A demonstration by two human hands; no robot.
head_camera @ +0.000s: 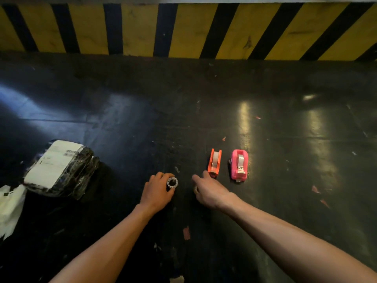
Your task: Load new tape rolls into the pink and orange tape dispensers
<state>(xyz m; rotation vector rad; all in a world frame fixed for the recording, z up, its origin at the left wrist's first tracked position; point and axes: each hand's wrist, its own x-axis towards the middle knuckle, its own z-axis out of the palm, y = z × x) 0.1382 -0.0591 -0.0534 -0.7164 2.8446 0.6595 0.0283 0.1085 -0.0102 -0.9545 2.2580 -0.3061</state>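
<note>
An orange tape dispenser (214,162) stands on the dark table (285,129), with a pale tape roll showing in its top. Just right of it sits a pink tape dispenser (240,164), also with tape visible inside. My left hand (157,190) is shut on a small roll of tape (172,183), whose round end with a dark core faces the camera. My right hand (208,189) holds nothing; its fingers are loosely spread and its fingertips lie beside the near end of the orange dispenser.
A black plastic-wrapped parcel with a white label (61,168) lies at the left. White paper (10,209) lies at the left edge. A yellow and black striped barrier (183,29) runs along the table's far side. Small scraps dot the surface.
</note>
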